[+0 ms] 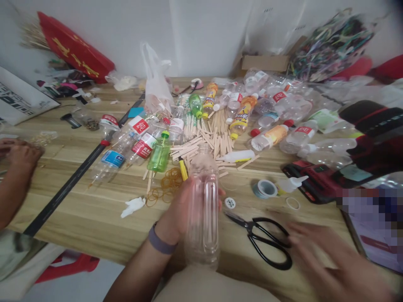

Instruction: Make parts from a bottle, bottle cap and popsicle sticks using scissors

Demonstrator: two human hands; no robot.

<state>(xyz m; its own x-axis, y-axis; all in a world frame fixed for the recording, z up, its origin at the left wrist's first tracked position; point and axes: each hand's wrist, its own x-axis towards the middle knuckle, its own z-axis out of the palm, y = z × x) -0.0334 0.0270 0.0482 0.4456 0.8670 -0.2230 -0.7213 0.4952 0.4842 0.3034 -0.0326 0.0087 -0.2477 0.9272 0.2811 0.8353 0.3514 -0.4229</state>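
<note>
A clear plastic bottle [203, 222] without a label or cap stands upright at the front of the table. My left hand [181, 209] is wrapped round it, its fingers showing through the plastic. To the right lie black-handled scissors [252, 230], blades pointing left. My right hand [327, 251] is beside the scissor handles, smeared by motion, so its fingers are hard to read. A white bottle cap [230, 203] sits just right of the bottle. Rubber bands [170, 184] and a yellow-handled tool [183, 169] lie to its left.
Wooden sticks [217, 134] spread behind the bottle. Several plastic bottles [270, 136] crowd the back right. A tape roll [265, 189], a glue bottle [291, 183] and a red-black power tool [330, 176] lie right. Another person's hand [23, 155] is at far left, beyond a black strip [69, 184].
</note>
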